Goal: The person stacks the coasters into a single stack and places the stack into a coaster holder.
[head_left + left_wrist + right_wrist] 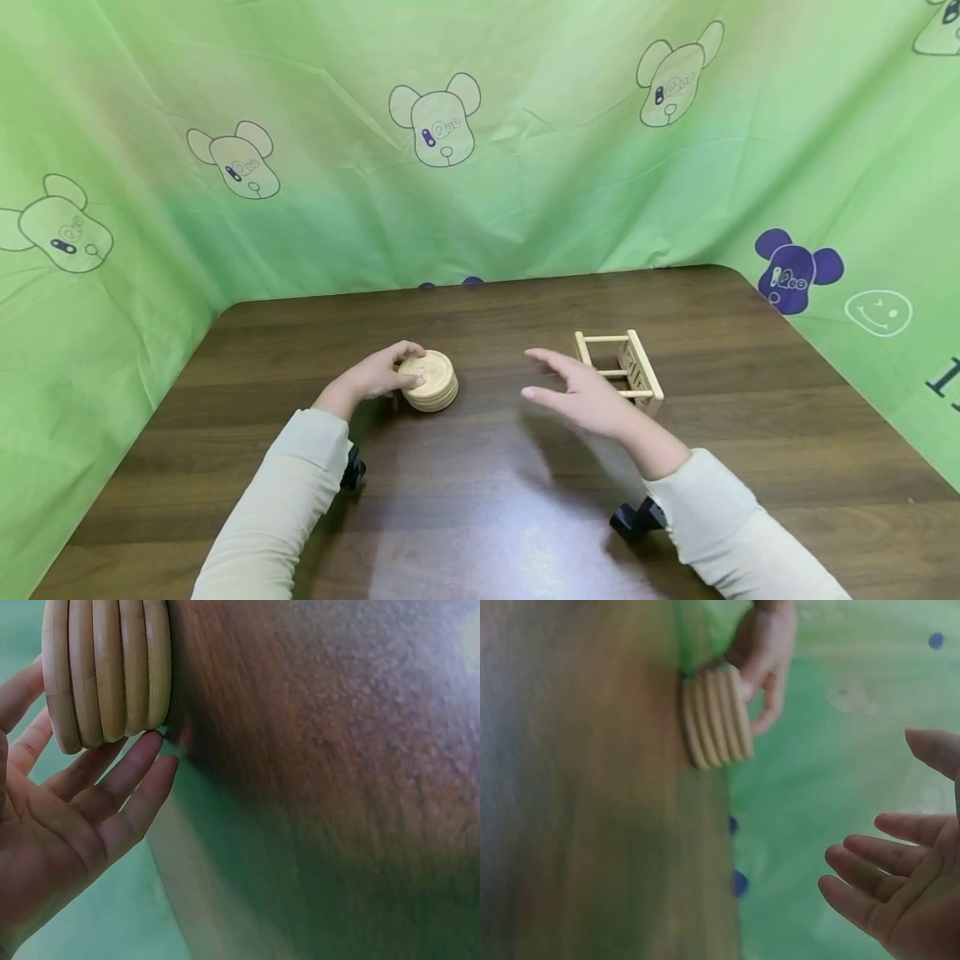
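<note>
A stack of round, pale wooden coasters (pixel 431 379) lies left of the table's middle, its top disc carrying a faint carved pattern. My left hand (pixel 367 377) holds the stack from its left side, thumb at the near edge and forefinger at the far edge. In the left wrist view, several fingertips reach along the side of the coasters (pixel 109 671), the lower ones near the tabletop. To the right, my right hand (pixel 588 402) hovers over the table with fingers extended and nothing in it. Just beyond it stands a small wooden rack (pixel 641 371), partly hidden by that hand.
The dark wood-grain table (pixel 480 517) ends at a green cloth backdrop (pixel 337 225) printed with bear heads. Below each sleeve a black wrist device shows, one at the left wrist (pixel 353 468) and one at the right wrist (pixel 637 518).
</note>
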Motion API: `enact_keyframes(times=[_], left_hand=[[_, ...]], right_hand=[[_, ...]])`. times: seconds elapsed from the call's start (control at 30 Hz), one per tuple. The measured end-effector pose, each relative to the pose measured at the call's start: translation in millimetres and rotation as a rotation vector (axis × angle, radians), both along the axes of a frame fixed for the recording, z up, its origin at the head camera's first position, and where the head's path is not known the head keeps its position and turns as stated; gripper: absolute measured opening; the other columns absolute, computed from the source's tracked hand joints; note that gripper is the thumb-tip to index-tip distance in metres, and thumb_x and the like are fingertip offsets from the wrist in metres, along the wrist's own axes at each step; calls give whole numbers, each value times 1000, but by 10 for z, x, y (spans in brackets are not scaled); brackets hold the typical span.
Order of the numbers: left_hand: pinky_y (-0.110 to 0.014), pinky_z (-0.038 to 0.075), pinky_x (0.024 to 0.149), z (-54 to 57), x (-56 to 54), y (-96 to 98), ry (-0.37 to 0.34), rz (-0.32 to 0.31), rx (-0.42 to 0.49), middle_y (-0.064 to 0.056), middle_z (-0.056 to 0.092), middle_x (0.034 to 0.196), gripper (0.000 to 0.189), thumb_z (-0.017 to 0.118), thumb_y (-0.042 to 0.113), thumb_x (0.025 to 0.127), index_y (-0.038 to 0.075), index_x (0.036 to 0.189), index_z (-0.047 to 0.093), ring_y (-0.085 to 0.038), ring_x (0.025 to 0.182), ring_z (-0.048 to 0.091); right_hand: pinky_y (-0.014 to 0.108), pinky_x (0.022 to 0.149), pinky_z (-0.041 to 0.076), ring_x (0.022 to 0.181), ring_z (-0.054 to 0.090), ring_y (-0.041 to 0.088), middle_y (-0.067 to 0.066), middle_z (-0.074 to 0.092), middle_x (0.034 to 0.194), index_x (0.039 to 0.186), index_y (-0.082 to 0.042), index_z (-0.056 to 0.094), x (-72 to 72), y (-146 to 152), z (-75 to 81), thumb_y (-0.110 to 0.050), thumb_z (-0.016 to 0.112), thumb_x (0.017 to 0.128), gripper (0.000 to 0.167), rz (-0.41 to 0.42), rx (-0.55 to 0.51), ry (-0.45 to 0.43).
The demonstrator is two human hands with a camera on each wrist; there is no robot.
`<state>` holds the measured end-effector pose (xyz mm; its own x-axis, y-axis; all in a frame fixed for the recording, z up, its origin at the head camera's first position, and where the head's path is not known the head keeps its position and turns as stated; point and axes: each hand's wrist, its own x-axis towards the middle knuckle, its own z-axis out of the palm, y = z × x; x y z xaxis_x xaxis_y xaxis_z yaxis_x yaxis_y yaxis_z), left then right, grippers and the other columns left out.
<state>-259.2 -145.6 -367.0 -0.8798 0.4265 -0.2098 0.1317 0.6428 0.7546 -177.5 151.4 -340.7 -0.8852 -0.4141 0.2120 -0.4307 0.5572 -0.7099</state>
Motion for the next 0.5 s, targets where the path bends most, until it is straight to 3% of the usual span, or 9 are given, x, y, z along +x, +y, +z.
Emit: enact_keyframes(times=[0.17, 0.37, 0.5], left_hand=[[-33, 44, 57, 1, -11, -3, -9, 3, -10, -17, 40, 111, 43, 62, 16, 80, 10, 118, 43, -24, 79, 45], [-34, 45, 59, 10, -16, 5, -33, 3, -12, -19, 39, 113, 43, 61, 16, 80, 10, 119, 42, -25, 84, 46], [-34, 45, 58, 13, -18, -2, -41, 1, -7, -19, 39, 113, 42, 60, 15, 81, 11, 118, 42, -24, 82, 46]], right_hand=[[44, 86, 36, 105, 45, 33, 22, 47, 118, 125, 0, 40, -72, -216, -147, -38, 56, 81, 61, 35, -35, -91], [42, 87, 37, 108, 45, 32, 23, 43, 121, 126, 1, 38, -188, -396, -256, -27, 58, 81, 57, 29, -168, -296], [41, 88, 35, 110, 43, 33, 24, 41, 123, 125, 4, 38, -269, -523, -344, -21, 57, 82, 54, 46, -204, -357]])
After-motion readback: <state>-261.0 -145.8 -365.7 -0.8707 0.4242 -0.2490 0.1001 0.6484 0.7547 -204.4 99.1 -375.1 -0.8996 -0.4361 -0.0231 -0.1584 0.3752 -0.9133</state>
